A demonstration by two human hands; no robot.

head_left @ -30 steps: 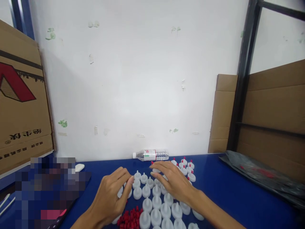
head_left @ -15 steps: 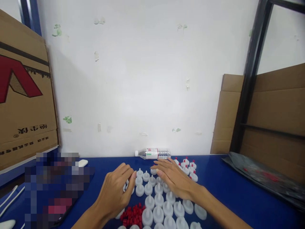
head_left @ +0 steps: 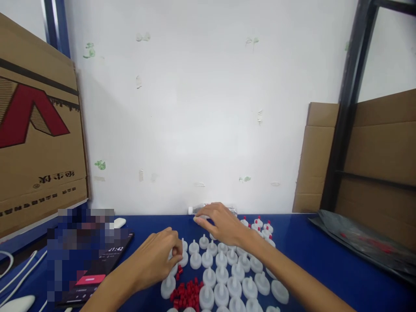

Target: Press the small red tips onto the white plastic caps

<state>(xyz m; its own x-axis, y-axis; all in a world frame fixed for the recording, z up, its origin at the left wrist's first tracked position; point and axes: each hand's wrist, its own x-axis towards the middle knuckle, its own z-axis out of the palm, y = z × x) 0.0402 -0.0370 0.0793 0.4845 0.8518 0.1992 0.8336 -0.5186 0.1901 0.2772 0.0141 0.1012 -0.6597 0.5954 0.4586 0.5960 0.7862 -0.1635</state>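
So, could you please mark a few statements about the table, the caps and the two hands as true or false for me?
1. The white plastic nozzle caps stand in rows on the blue table. True.
2. The pile of small red plastic tips lies to the right of the right hand. False: it lies at the near side, beside the left hand.
3. The clear plastic water bottle stands upright. False: it lies on its side by the wall, partly hidden by the right hand.
4. A few white caps with red tips sit at the far right of the group. True.
5. The right hand is clenched into a fist. False: its fingers are stretched out.
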